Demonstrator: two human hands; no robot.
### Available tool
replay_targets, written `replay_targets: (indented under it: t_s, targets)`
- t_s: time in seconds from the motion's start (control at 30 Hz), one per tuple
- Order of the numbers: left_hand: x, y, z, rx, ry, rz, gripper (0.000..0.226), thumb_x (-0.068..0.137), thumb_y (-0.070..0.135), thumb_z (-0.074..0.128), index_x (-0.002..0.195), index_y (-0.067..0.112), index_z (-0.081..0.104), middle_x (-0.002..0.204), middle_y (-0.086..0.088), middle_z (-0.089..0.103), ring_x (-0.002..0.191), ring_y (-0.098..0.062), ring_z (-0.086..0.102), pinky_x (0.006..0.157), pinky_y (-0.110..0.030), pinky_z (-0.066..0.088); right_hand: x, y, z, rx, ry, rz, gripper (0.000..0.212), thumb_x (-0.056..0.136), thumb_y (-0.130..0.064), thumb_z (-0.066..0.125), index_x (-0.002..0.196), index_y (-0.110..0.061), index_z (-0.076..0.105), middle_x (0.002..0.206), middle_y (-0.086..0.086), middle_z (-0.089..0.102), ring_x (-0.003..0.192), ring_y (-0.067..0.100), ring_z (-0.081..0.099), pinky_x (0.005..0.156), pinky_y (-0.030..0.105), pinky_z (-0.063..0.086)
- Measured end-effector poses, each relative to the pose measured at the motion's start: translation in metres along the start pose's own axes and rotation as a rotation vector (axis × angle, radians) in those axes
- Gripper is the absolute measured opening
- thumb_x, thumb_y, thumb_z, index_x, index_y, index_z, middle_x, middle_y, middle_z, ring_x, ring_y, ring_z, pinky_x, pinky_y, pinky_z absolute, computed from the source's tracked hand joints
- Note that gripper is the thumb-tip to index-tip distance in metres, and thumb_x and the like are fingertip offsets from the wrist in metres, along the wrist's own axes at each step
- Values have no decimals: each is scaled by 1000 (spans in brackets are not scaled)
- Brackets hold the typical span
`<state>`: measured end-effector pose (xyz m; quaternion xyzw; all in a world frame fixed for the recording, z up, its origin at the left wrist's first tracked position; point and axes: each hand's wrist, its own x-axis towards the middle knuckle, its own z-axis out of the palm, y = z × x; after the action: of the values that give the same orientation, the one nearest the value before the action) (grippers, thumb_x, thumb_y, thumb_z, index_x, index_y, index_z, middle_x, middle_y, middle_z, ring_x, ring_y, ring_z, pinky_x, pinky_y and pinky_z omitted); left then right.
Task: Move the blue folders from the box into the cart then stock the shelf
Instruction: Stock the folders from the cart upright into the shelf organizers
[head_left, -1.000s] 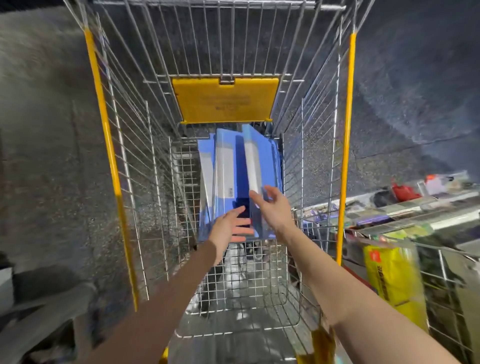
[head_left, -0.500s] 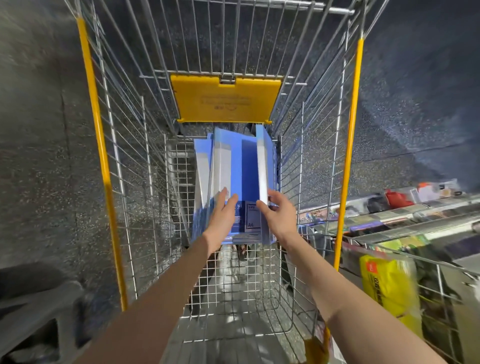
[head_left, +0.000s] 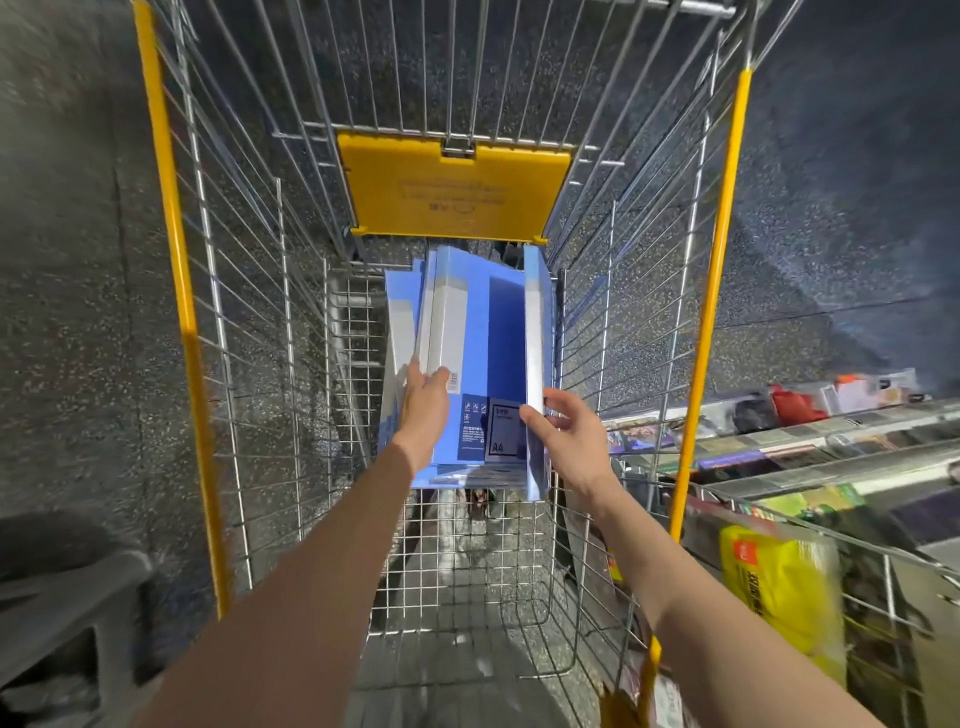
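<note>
- Two bare forearms reach forward from the bottom edge into a wire cart (head_left: 249, 364), whose side rails are yellow and whose mesh floor is bare at the near end
- To the right, just outside the cart, a yellow package (head_left: 779, 587) lies in a wire basket, blurred, and behind it run shelves (head_left: 831, 441) with mixed goods too smeared to name
- At lower left a dark grey moulded object (head_left: 67, 623) sits on the speckled floor (head_left: 78, 312); what it is cannot be told
- The left hand (head_left: 423, 410) lies flat and open-palmed on the left part of the blue folders (head_left: 483, 364), fingers stretched forward over a white spine, its grip released and only pressing
- The right hand (head_left: 569, 439) has its grip pinched on the right-most folder, which stands on edge; thumb and fingers meet on its white spine near the lower end
- The folders lie in a stack on the cart floor at the far end, tilted against each other, with a dark printed panel marked A4 showing between the two hands
- Beyond the stack, a yellow plastic flap (head_left: 452, 187) hangs on the cart's far wire wall, with the stack's far edge just below it
</note>
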<state>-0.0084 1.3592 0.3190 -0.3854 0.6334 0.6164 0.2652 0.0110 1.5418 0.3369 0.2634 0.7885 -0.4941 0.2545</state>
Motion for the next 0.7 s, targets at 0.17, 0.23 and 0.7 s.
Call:
replay_targets:
  t_s: [0.17, 0.23, 0.7]
  targets:
    - [10, -4, -2, 19, -32, -70, 61, 106, 42, 37, 160, 26, 16, 165, 5, 18, 151, -21, 21, 123, -40, 16, 0, -1, -2, -17, -12, -5, 53, 88, -38, 73, 133, -17, 56, 125, -3, 62, 104, 9, 62, 83, 22, 51]
    - [6, -3, 10, 29, -97, -59, 55, 109, 40, 34, 159, 20, 24, 162, 5, 25, 148, -19, 28, 116, -31, 22, 0, -1, 0, -35, -11, -13, 55, 87, -39, 74, 133, -16, 56, 126, -4, 62, 106, 10, 62, 86, 26, 52]
    - [3, 4, 56, 147, -118, 80, 75, 102, 46, 52, 161, 22, 13, 165, 2, 22, 153, -23, 20, 123, -41, 22, -9, -3, 11, 283, -118, 237, 26, 106, -21, 40, 118, -8, 59, 112, 14, 65, 97, 23, 62, 93, 40, 53]
